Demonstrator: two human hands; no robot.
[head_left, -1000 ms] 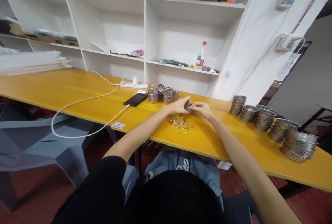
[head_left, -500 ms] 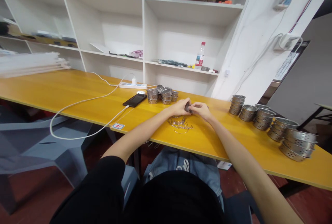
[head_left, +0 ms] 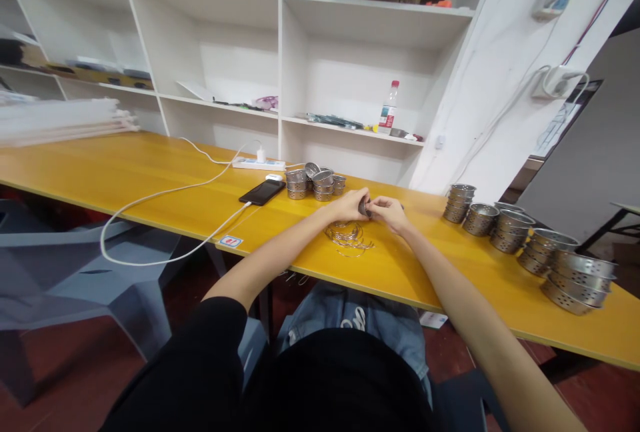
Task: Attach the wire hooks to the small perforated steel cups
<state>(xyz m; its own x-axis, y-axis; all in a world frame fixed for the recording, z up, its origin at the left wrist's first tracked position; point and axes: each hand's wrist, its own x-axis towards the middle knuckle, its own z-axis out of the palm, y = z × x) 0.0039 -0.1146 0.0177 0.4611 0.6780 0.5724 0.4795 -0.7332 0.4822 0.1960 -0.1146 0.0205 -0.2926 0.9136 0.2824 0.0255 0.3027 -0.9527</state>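
Observation:
A small metal strainer cup (head_left: 364, 208) is tipped on its side above the yellow table (head_left: 300, 245). My left hand (head_left: 351, 204) is wrapped round it from the left. At its right rim, the fingers of my right hand (head_left: 389, 212) are pinched together; what lies between them is too small to make out. Just below my hands lies a loose tangle of thin metal wire rings (head_left: 347, 237). Beyond my left hand stand several perforated metal cups (head_left: 323, 184), stacked, with one tilted on top.
Stacked perforated cups (head_left: 520, 231) line the table's right side. Left of my hands lie a black phone (head_left: 263, 192), its white cable (head_left: 135, 205) looping past the front edge, and a power strip (head_left: 257, 164). White shelves (head_left: 350, 129) with a bottle (head_left: 388, 109) rise behind.
Both hands stay on the cup at nearly the same spot, with only small finger movements. The whole view has shifted slightly with the head.

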